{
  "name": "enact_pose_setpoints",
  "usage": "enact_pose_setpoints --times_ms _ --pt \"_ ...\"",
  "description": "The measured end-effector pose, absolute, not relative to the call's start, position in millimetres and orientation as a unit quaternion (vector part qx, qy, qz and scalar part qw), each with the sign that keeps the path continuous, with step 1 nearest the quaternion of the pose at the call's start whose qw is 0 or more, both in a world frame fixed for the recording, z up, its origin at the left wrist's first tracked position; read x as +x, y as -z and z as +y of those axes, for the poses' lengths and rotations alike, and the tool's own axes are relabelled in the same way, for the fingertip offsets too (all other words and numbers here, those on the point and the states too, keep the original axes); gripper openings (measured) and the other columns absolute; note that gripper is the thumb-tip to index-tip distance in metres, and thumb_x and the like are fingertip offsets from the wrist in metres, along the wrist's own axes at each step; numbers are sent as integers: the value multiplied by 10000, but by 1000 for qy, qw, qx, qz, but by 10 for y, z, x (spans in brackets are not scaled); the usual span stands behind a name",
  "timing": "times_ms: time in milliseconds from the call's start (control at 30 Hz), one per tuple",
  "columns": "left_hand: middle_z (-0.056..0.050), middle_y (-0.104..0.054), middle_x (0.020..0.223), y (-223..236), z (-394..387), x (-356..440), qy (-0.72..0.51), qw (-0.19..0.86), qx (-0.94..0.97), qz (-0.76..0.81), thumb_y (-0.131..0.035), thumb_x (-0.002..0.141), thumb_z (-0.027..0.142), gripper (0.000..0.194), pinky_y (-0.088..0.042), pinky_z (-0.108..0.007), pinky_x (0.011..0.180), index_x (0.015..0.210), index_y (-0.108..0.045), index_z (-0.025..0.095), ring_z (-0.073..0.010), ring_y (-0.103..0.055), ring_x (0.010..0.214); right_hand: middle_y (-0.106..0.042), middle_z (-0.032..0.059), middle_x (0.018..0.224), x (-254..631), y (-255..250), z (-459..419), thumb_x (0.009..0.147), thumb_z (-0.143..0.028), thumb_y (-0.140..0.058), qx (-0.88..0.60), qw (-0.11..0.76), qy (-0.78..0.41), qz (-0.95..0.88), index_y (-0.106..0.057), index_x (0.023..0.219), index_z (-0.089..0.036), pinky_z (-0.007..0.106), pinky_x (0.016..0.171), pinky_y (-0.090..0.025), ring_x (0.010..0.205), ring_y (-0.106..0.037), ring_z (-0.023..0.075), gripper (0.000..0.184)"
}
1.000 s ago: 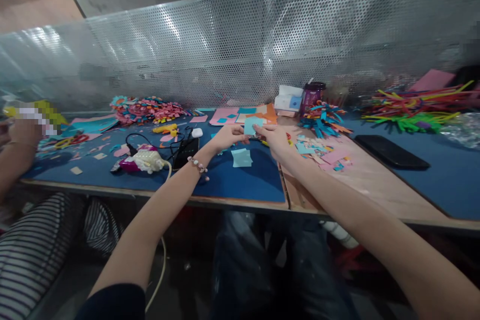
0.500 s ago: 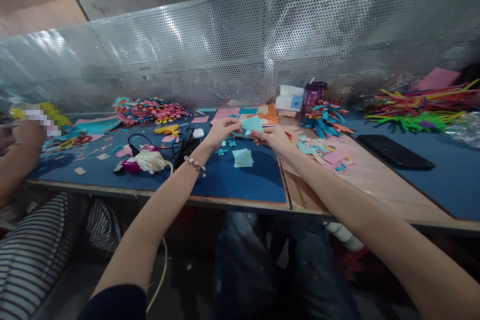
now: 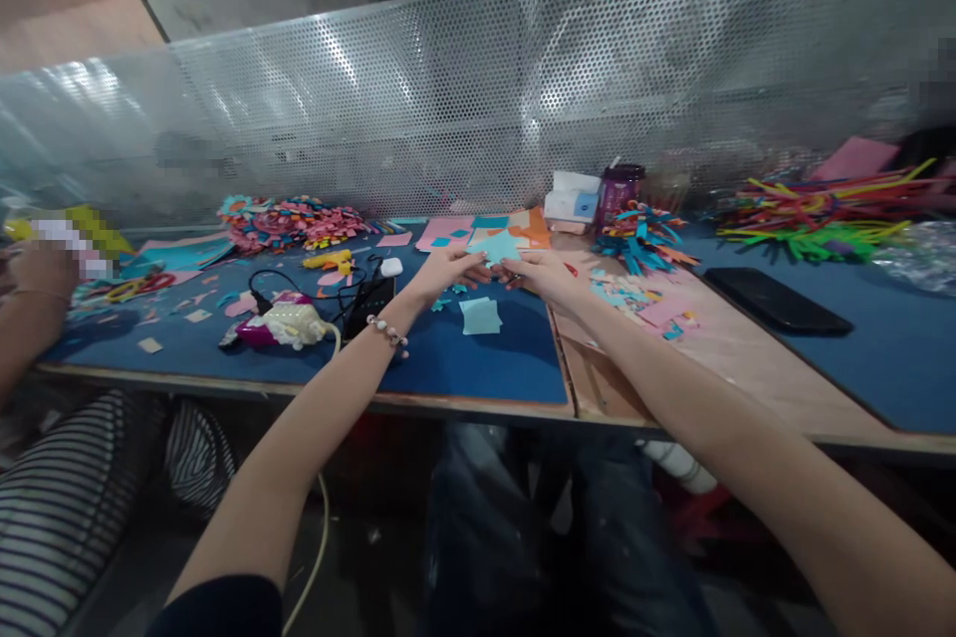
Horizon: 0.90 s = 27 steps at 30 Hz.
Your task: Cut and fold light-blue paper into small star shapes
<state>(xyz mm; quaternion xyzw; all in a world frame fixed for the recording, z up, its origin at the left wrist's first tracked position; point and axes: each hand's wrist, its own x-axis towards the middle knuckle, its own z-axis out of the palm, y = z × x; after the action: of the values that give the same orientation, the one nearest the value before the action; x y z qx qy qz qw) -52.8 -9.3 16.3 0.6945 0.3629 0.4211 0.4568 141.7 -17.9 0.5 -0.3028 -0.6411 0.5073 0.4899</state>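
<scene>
Between both hands, above the blue mat [image 3: 515, 368], is a light blue sheet of paper or foam [image 3: 500, 244]. My left hand [image 3: 448, 274] pinches its lower left part, and my right hand [image 3: 549, 277] grips the lower right. The fingertips nearly meet beneath the sheet, and the exact hold of each finger is partly hidden. Just below lies a small pile of light blue squares [image 3: 482, 317]. Small blue cut-out shapes [image 3: 442, 304] rest beside my left hand.
A yellow glue gun [image 3: 329, 261], a cable-trailing power strip [image 3: 284, 323] and a pink flower pile [image 3: 291, 224] are left. Right are paper scraps [image 3: 642, 299], a purple cup [image 3: 621, 199] and a black phone [image 3: 777, 299]. A co-worker's hand [image 3: 45, 274] shows far left; perforated metal [image 3: 448, 100] stands behind.
My hands have come closer together, and the light blue sheet has turned in them. The view has shifted slightly; the squares below stay in place on the mat.
</scene>
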Motion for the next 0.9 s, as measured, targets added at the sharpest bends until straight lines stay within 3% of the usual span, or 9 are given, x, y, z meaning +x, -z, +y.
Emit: enact_pose_setpoints --times_ms 233,500,600,700,800,900 --pt "-107 -696 804 -146 -101 -456 -461 406 703 358 -645 739 429 331 -461 -250 580 841 -666 115 -149 -629 686 -695 56 819 1523 -65 -125 695 -485 -680 -327 466 -459 -682 -709 799 -153 259 639 -482 660 -595 130 349" --pt "-113 -700 837 -119 -96 -440 -446 413 705 366 -634 747 402 315 -467 -249 602 868 -665 112 -146 -631 707 -679 40 747 1519 -30 -92 687 -556 -660 -351 437 -411 -719 -678 712 -160 242 540 -440 519 -532 99 397" --pt "-106 -689 790 -100 -59 -455 -467 422 691 355 -631 748 408 313 -462 -248 572 831 -650 107 -150 -630 678 -680 64 813 1572 6 -21 818 -530 -522 -364 436 -379 -731 -663 833 -157 268 604 -467 607 -590 138 399" --pt "-93 -667 723 -78 -11 -479 -501 426 659 364 -620 755 414 314 -457 -257 527 817 -617 106 -154 -622 618 -664 110 914 1742 98 112 934 -380 -334 -464 444 -192 -742 -597 1051 -139 311 691 -462 759 -611 191 376" --pt "-87 -660 717 -62 17 -495 -504 426 648 379 -617 760 402 298 -461 -255 521 833 -594 114 -159 -629 626 -617 177 1045 1953 231 275 869 -235 -478 -513 260 36 -817 -598 1049 -91 350 817 -414 962 -564 262 260" --pt "-97 -666 756 -53 16 -493 -490 430 655 381 -616 766 395 282 -470 -250 537 834 -590 123 -155 -633 653 -597 193 1083 2067 323 416 839 -250 -543 -516 163 82 -837 -608 1059 -86 342 809 -404 966 -553 273 281"
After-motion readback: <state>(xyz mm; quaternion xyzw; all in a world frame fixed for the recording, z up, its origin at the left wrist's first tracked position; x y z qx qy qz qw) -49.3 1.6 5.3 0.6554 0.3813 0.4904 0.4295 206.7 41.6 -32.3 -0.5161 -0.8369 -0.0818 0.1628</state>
